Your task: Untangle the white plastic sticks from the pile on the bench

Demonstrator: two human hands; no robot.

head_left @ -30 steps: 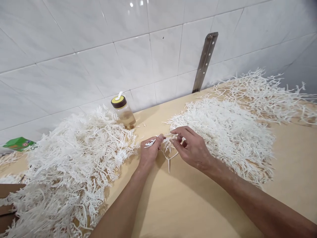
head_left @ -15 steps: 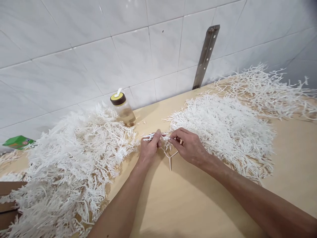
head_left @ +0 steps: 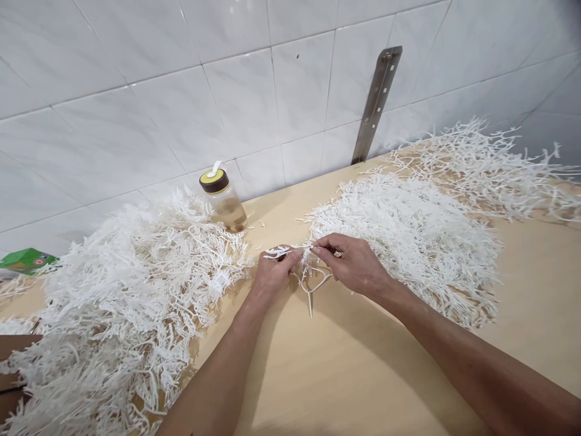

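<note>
Between my two hands is a white branched plastic sprig [head_left: 310,297], its forked stem pointing down toward me. My left hand [head_left: 275,270] is closed on white twiggy pieces, with thumb and fingers pressed together and tips sticking out on its far side. My right hand [head_left: 351,260] pinches the upper part of the sprig between thumb and forefinger. Just beyond my right hand spreads a pile of white branched sprigs [head_left: 408,230]. A taller heap of finer white sprigs [head_left: 122,290] lies to the left of my left forearm.
A bottle with a yellow and dark lid [head_left: 227,203] stands behind the left heap, by the tiled wall [head_left: 236,91]. A metal bracket [head_left: 376,103] runs up the wall. More loose white sprigs [head_left: 490,169] lie far right. A green packet [head_left: 27,260] sits far left on the wooden table [head_left: 345,375].
My left thumb has moved right, closer to my right fingertips. The sprig's hanging stem has shifted slightly down and left. Both hands keep their hold.
</note>
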